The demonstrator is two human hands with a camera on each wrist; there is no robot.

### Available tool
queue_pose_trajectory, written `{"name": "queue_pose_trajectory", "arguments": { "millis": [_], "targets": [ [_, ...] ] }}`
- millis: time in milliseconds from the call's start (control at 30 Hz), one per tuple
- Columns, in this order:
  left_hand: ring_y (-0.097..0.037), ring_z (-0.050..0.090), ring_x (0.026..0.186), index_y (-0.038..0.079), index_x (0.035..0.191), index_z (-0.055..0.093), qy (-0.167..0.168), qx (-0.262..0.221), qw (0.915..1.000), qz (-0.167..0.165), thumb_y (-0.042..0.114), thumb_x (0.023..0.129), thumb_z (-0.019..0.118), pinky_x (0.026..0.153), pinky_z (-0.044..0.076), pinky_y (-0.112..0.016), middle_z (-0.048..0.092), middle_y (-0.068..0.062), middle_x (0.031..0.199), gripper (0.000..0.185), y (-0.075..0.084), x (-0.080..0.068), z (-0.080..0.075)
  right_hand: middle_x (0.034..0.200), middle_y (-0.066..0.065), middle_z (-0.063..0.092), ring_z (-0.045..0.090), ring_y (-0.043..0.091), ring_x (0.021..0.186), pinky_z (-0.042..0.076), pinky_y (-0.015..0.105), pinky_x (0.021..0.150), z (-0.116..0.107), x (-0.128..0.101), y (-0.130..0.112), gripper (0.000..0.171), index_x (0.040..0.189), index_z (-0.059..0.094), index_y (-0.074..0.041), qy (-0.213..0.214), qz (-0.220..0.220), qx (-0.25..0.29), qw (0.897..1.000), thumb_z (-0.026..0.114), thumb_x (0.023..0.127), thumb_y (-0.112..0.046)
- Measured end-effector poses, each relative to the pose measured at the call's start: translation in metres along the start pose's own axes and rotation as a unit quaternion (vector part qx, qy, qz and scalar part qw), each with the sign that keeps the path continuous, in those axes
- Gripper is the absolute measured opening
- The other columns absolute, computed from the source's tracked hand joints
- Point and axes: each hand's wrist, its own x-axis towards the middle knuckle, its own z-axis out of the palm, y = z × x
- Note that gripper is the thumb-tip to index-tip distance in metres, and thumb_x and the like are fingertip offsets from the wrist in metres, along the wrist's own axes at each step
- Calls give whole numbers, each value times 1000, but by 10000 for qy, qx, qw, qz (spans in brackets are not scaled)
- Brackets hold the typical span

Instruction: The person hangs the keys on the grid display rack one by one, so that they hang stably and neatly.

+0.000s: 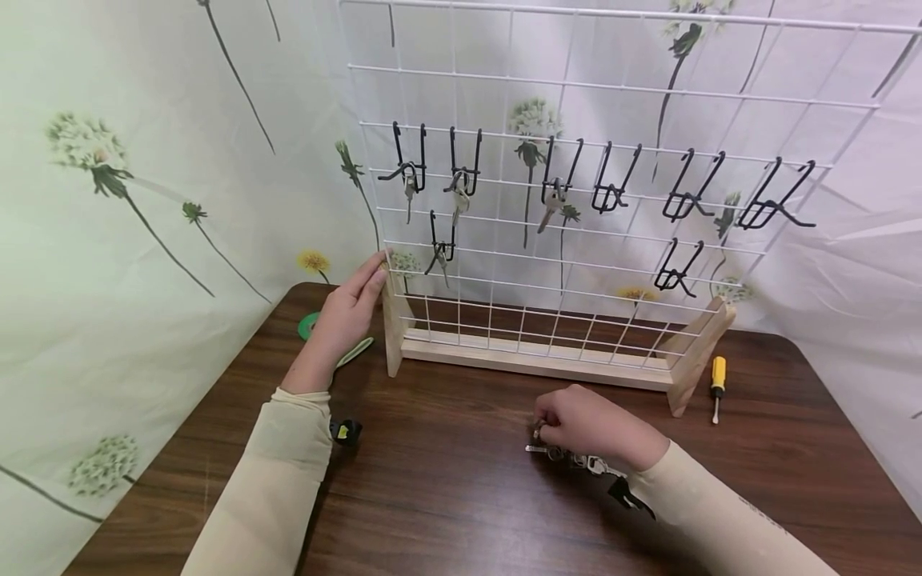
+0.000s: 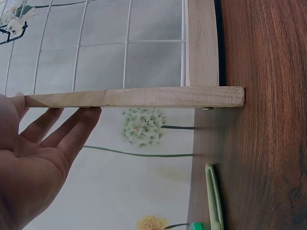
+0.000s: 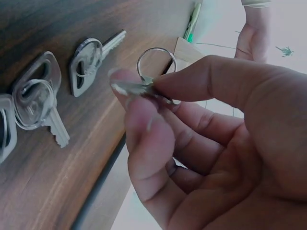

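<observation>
Head view: wire grid rack (image 1: 576,160) on a wooden base stands upright at 12 o'clock on a dark wood table (image 1: 446,512). Black hooks (image 1: 612,192) hang across the grid's middle rows; four on the left side carry hanging keys (image 1: 551,200), those toward 2 o'clock hang bare.

Left hand (image 1: 349,312) at 10 o'clock, fingers straight, fingertips resting against the rack's left wooden upright (image 1: 392,320). Left wrist view confirms: fingers (image 2: 72,127) extended and lying along the edge of the wooden foot (image 2: 144,97), nothing gripped.

Right hand (image 1: 587,424) at 6 o'clock, low over the table, just in front of the rack base. Right wrist view: thumb and forefinger pinch a key with a ring (image 3: 154,62); the ring stands up above the fingertips, the key's blade mostly hidden between them. Remaining fingers curled beneath.

Loose keys (image 3: 91,57) lie flat on the table just beside the right hand, at least three visible, each with its own ring; in the head view they sit directly under and at 5 o'clock of the knuckles.

Green pen-like item (image 1: 354,352) lies on the table under the left hand, near the rack's left foot. Yellow-handled screwdriver (image 1: 717,384) lies at 3 o'clock, just beside the rack's right foot.
</observation>
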Motion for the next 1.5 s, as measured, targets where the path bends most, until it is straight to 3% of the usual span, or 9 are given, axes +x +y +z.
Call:
{"name": "queue_pose_trajectory", "arguments": {
  "millis": [367, 533, 700, 900, 1033, 1200, 1333, 1400, 1500],
  "targets": [
    [-40, 37, 161, 40, 168, 35, -6, -12, 10000, -16, 54, 115, 36, 129, 33, -65, 37, -5, 174, 54, 3, 0, -1, 65, -14, 48, 42, 0, 59, 38, 20, 57, -3, -1, -5, 21, 75, 64, -21, -30, -52, -150, 9999, 72, 85, -4],
    [-40, 37, 161, 39, 168, 35, -39, 1, 10000, -59, 54, 115, 36, 129, 33, -65, 37, -5, 174, 55, 1, -1, -1, 63, -13, 49, 42, -1, 56, 39, 19, 56, -3, -3, -10, 26, 73, 62, -20, 99, -57, -270, 9996, 74, 92, -5],
    [-40, 38, 160, 38, 168, 35, -5, -4, 10000, -8, 54, 115, 36, 129, 34, -64, 37, -6, 174, 55, 0, 0, 0, 65, -13, 57, 45, -2, 55, 41, 20, 56, -6, -6, -18, 22, 80, 66, -20, 485, -80, -739, 9961, 75, 99, -13],
    [-39, 38, 160, 37, 168, 35, -13, 27, 10000, -7, 53, 116, 36, 129, 34, -64, 37, -6, 174, 55, 1, -1, 0, 63, -12, 46, 42, 4, 56, 40, 25, 55, -19, -16, -33, 14, 94, 58, -18, 1327, -176, -1391, 9812, 66, 106, -16],
    [-40, 38, 160, 37, 168, 35, -11, 47, 10000, -9, 53, 116, 36, 128, 34, -64, 37, -6, 174, 55, 2, -1, 0, 67, -13, 53, 45, 3, 56, 42, 26, 58, -33, -22, -43, 8, 105, 54, -18, 1474, -22, -1067, 9833, 59, 111, -19],
    [-41, 38, 160, 38, 168, 35, -19, 48, 10000, -19, 53, 116, 35, 128, 34, -65, 37, -6, 174, 55, 3, -1, 0, 90, -10, 76, 55, 3, 60, 46, 26, 60, -50, -25, -49, 4, 112, 52, -16, 1774, 25, -681, 9818, 55, 113, -17],
    [-41, 38, 160, 37, 169, 34, -41, 48, 10000, -42, 53, 116, 35, 128, 34, -65, 36, -7, 175, 55, 3, -1, -1, 106, -5, 82, 76, 13, 84, 58, 32, 68, -67, -26, -49, 7, 119, 51, -12, 2226, -151, -429, 9738, 52, 114, -16],
    [-42, 38, 159, 37, 169, 34, -43, 64, 10000, -40, 53, 116, 35, 128, 34, -66, 36, -7, 175, 55, 3, -1, -1, 113, 0, 82, 79, 19, 100, 64, 37, 79, -79, -27, -50, 10, 123, 48, -9, 2349, -262, -65, 9716, 49, 115, -16],
    [-42, 39, 159, 36, 169, 34, -38, 78, 10000, -18, 52, 116, 35, 127, 35, -66, 37, -8, 174, 55, 3, -1, -1, 119, 5, 81, 79, 22, 106, 64, 36, 87, -98, -30, -51, 15, 126, 44, -4, 2510, -447, 588, 9652, 44, 117, -16]
  ]
}}
